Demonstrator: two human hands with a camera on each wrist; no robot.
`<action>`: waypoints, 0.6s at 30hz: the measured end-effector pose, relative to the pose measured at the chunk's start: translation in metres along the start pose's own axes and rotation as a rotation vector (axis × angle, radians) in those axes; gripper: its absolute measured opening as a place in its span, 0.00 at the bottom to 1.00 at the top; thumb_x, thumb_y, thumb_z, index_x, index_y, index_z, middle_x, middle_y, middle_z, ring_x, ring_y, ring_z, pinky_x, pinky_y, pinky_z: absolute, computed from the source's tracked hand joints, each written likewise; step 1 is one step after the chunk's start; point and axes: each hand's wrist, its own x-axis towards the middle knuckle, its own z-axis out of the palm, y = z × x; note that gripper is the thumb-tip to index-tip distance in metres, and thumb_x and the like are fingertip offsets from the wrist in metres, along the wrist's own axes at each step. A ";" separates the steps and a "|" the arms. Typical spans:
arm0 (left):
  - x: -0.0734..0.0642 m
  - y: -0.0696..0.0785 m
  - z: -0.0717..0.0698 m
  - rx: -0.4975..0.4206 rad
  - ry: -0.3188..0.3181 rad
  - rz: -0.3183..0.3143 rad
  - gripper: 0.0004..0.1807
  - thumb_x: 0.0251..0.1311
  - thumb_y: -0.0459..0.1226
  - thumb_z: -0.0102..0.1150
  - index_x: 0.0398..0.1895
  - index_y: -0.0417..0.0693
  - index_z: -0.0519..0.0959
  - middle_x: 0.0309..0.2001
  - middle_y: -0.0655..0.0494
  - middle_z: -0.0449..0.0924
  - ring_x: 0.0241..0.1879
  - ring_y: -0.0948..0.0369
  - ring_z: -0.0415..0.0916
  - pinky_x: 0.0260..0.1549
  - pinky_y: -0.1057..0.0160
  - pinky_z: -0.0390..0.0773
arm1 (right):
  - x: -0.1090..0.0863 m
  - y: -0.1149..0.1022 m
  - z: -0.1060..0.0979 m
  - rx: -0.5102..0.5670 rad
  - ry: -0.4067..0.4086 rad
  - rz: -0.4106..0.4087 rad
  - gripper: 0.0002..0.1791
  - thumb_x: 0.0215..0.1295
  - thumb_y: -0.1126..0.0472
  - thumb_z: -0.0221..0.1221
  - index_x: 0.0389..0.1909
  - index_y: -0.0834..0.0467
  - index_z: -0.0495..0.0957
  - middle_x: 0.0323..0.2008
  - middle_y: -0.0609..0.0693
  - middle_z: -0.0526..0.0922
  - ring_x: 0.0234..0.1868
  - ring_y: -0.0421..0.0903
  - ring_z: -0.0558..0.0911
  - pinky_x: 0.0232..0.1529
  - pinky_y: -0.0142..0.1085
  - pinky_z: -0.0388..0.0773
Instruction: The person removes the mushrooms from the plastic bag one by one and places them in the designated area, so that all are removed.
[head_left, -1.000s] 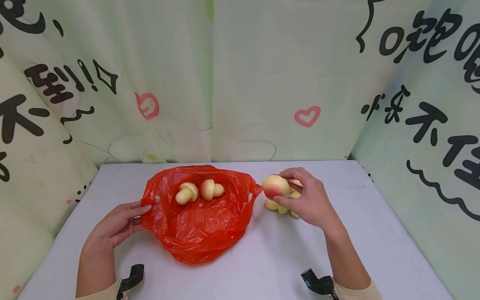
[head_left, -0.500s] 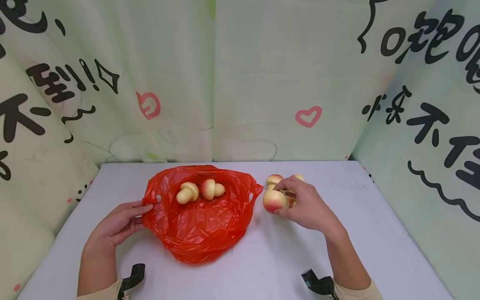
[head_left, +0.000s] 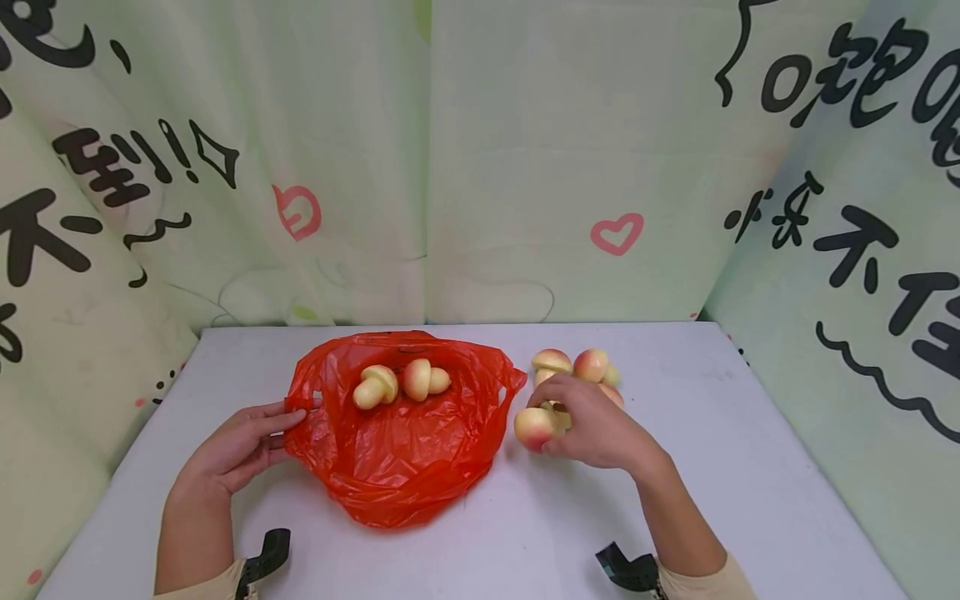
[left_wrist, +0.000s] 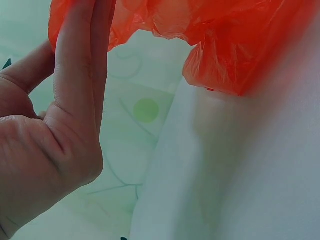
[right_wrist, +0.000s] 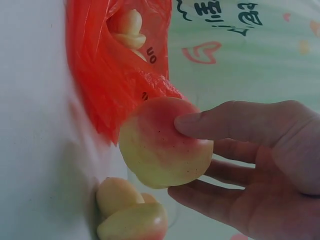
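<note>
Bag (head_left: 405,467) and mushroom (right_wrist: 162,142), both pinched
My left hand (head_left: 238,442) pinches the bag's edge, my right hand (head_left: 596,425) the mushroom, above the bench (head_left: 517,533).

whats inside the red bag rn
Two mushroom-shaped pieces are visible inside the red bag, toward its far side: the left piece and the right piece. Anything beneath them or tucked under the bag's folds is covered and can't be seen.

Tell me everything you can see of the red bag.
The red bag is thin, shiny, crinkled material that looks like plastic, with some dark print in the right wrist view. It sits on the white table, mouth spread open, with two mushrooms inside towards its far side. The left hand pinches its left edge.
</note>
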 end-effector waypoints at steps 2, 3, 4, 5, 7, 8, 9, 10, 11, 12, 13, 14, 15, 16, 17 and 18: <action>0.000 0.000 0.000 0.001 -0.002 0.003 0.08 0.75 0.40 0.59 0.47 0.61 0.88 0.47 0.62 0.88 0.46 0.61 0.87 0.51 0.61 0.87 | 0.001 0.001 0.003 -0.010 -0.012 -0.014 0.20 0.51 0.66 0.77 0.44 0.50 0.85 0.44 0.41 0.84 0.52 0.45 0.80 0.52 0.43 0.82; 0.000 0.000 0.000 0.001 -0.004 0.004 0.08 0.76 0.40 0.59 0.48 0.61 0.87 0.47 0.62 0.88 0.46 0.61 0.87 0.51 0.61 0.87 | 0.002 0.001 0.004 -0.016 -0.019 -0.018 0.20 0.50 0.65 0.78 0.44 0.50 0.85 0.44 0.41 0.84 0.52 0.45 0.80 0.53 0.44 0.82; 0.000 0.000 0.000 0.002 -0.004 0.005 0.08 0.76 0.41 0.59 0.48 0.61 0.87 0.47 0.62 0.88 0.46 0.61 0.87 0.51 0.61 0.87 | 0.003 0.001 0.006 -0.023 -0.026 -0.023 0.19 0.50 0.65 0.78 0.43 0.50 0.85 0.43 0.41 0.84 0.51 0.45 0.81 0.53 0.43 0.81; 0.000 0.000 0.000 0.003 -0.004 0.005 0.08 0.76 0.41 0.59 0.48 0.61 0.87 0.47 0.62 0.88 0.46 0.61 0.87 0.51 0.61 0.87 | 0.004 0.001 0.007 -0.027 -0.033 -0.026 0.19 0.50 0.64 0.79 0.43 0.51 0.85 0.43 0.41 0.84 0.50 0.44 0.81 0.52 0.43 0.82; 0.000 0.000 0.000 0.003 -0.005 0.005 0.08 0.76 0.41 0.59 0.48 0.61 0.87 0.47 0.61 0.88 0.46 0.61 0.87 0.51 0.61 0.87 | 0.005 0.002 0.010 -0.031 -0.046 -0.026 0.19 0.49 0.63 0.79 0.43 0.51 0.85 0.42 0.41 0.84 0.49 0.43 0.80 0.51 0.42 0.82; 0.000 0.000 0.000 0.001 -0.005 0.005 0.08 0.76 0.41 0.59 0.48 0.61 0.87 0.47 0.61 0.88 0.46 0.61 0.87 0.51 0.61 0.87 | 0.006 0.002 0.011 -0.033 -0.051 -0.024 0.19 0.49 0.62 0.79 0.43 0.50 0.85 0.42 0.41 0.84 0.49 0.43 0.80 0.50 0.41 0.83; 0.000 0.000 0.000 0.000 -0.004 0.005 0.08 0.76 0.41 0.59 0.48 0.61 0.87 0.47 0.61 0.88 0.46 0.61 0.87 0.51 0.61 0.87 | 0.007 0.003 0.012 -0.033 -0.056 -0.020 0.19 0.49 0.62 0.79 0.43 0.50 0.85 0.42 0.41 0.84 0.49 0.43 0.80 0.49 0.41 0.83; 0.000 0.000 0.000 -0.002 -0.004 0.004 0.08 0.76 0.41 0.59 0.48 0.61 0.87 0.47 0.61 0.88 0.46 0.61 0.87 0.51 0.61 0.87 | 0.007 0.003 0.013 -0.033 -0.060 -0.017 0.19 0.49 0.62 0.80 0.43 0.50 0.86 0.42 0.41 0.84 0.49 0.43 0.80 0.49 0.40 0.83; 0.000 0.000 0.000 -0.004 -0.004 0.004 0.08 0.76 0.41 0.59 0.48 0.61 0.87 0.47 0.61 0.88 0.47 0.61 0.87 0.51 0.61 0.87 | 0.008 0.004 0.014 -0.033 -0.064 -0.012 0.20 0.49 0.62 0.79 0.43 0.50 0.86 0.43 0.41 0.84 0.49 0.43 0.80 0.48 0.40 0.83; 0.000 0.000 0.000 -0.005 -0.004 0.004 0.08 0.76 0.41 0.59 0.48 0.61 0.87 0.47 0.61 0.88 0.47 0.61 0.87 0.51 0.61 0.87 | 0.008 0.004 0.015 -0.032 -0.069 -0.007 0.20 0.48 0.62 0.79 0.43 0.50 0.86 0.43 0.41 0.84 0.49 0.43 0.80 0.48 0.40 0.83; 0.000 0.000 0.000 -0.005 -0.003 0.004 0.08 0.75 0.40 0.59 0.48 0.61 0.87 0.47 0.61 0.88 0.46 0.61 0.87 0.51 0.61 0.87 | 0.008 0.005 0.016 -0.032 -0.073 -0.004 0.19 0.48 0.62 0.79 0.43 0.50 0.86 0.42 0.41 0.84 0.48 0.43 0.80 0.48 0.40 0.83; 0.000 0.000 0.000 -0.006 -0.003 0.004 0.08 0.75 0.40 0.59 0.48 0.61 0.87 0.47 0.62 0.88 0.46 0.61 0.87 0.51 0.61 0.87 | 0.009 0.005 0.016 -0.031 -0.078 0.000 0.19 0.49 0.63 0.79 0.42 0.50 0.86 0.42 0.41 0.85 0.49 0.43 0.80 0.48 0.40 0.82; 0.000 0.000 0.000 -0.006 -0.004 0.004 0.08 0.75 0.40 0.59 0.48 0.61 0.87 0.47 0.62 0.88 0.46 0.61 0.87 0.51 0.61 0.87 | 0.009 0.005 0.017 -0.030 -0.084 0.000 0.19 0.49 0.63 0.79 0.42 0.50 0.86 0.42 0.41 0.85 0.49 0.44 0.80 0.48 0.40 0.82; 0.000 0.000 0.000 -0.005 -0.004 0.003 0.08 0.75 0.40 0.59 0.48 0.61 0.88 0.47 0.62 0.88 0.47 0.61 0.87 0.51 0.61 0.87 | 0.010 0.006 0.018 -0.031 -0.089 0.000 0.19 0.49 0.63 0.79 0.42 0.50 0.86 0.42 0.41 0.85 0.49 0.44 0.80 0.49 0.41 0.83; 0.000 0.000 0.000 -0.005 -0.004 0.003 0.08 0.75 0.41 0.59 0.48 0.61 0.88 0.47 0.62 0.88 0.47 0.61 0.87 0.51 0.61 0.87 | 0.010 0.006 0.019 -0.033 -0.095 -0.001 0.18 0.49 0.64 0.78 0.42 0.50 0.86 0.42 0.41 0.85 0.49 0.44 0.81 0.49 0.41 0.83; 0.000 0.000 0.000 -0.006 -0.005 0.003 0.08 0.75 0.41 0.59 0.48 0.61 0.87 0.47 0.62 0.88 0.47 0.61 0.87 0.51 0.61 0.87 | 0.010 0.006 0.020 -0.034 -0.102 -0.003 0.18 0.49 0.64 0.78 0.42 0.50 0.86 0.42 0.41 0.85 0.49 0.44 0.81 0.49 0.40 0.83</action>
